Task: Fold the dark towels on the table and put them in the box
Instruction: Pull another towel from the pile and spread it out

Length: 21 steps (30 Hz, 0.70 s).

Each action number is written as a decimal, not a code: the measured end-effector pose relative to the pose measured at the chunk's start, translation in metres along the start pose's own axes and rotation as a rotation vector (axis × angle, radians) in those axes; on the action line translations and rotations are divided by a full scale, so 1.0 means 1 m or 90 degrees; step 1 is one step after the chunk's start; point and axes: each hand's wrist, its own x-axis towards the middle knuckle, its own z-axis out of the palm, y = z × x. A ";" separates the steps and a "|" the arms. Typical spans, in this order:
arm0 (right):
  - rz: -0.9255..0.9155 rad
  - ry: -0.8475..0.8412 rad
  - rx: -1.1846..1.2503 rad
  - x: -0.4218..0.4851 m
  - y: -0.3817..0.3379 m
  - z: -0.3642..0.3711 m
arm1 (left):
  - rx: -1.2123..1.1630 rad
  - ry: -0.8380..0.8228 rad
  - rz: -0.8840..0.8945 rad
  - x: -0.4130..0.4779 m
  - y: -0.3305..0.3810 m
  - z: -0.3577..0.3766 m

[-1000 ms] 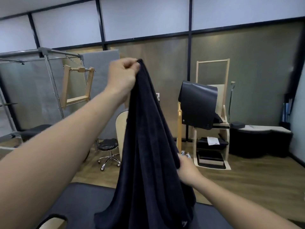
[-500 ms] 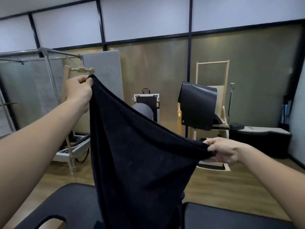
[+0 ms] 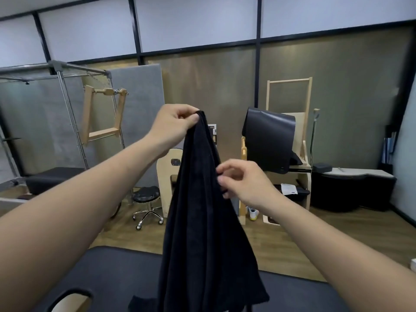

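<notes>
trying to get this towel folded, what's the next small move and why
Probably slide the right hand down the towel edge to find a second corner. The left hand pinches only the top, so the towel hangs bunched above the table, not yet flat enough to fold.

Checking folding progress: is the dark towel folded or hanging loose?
Hanging loose, unfolded: the dark towel dangles bunched from the left hand, right hand at its edge.
</notes>
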 end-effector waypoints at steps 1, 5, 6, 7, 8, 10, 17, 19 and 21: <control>-0.020 0.030 0.027 0.001 -0.009 0.007 | 0.016 -0.008 0.009 -0.001 0.001 0.003; -0.061 0.117 -0.038 -0.004 -0.020 0.022 | 0.088 0.000 0.042 -0.006 -0.002 0.007; -0.063 0.122 -0.015 -0.008 -0.022 0.030 | 0.100 0.004 0.047 -0.006 -0.002 0.007; -0.067 0.123 0.009 -0.014 -0.024 0.040 | 0.103 0.010 0.049 -0.007 -0.002 0.008; -0.065 0.113 0.028 -0.019 -0.024 0.052 | 0.097 0.017 0.049 -0.007 -0.002 0.008; -0.029 0.082 0.115 -0.027 -0.014 0.074 | 0.063 0.026 0.045 -0.008 0.000 0.008; 0.285 -0.112 0.141 -0.033 0.034 0.085 | -0.043 0.031 0.038 -0.012 0.009 -0.003; 0.308 -0.201 0.111 -0.039 0.045 0.093 | -0.050 0.045 0.026 -0.012 0.008 -0.005; 0.302 -0.262 0.018 -0.043 0.060 0.105 | -0.057 0.066 0.016 -0.013 0.008 -0.007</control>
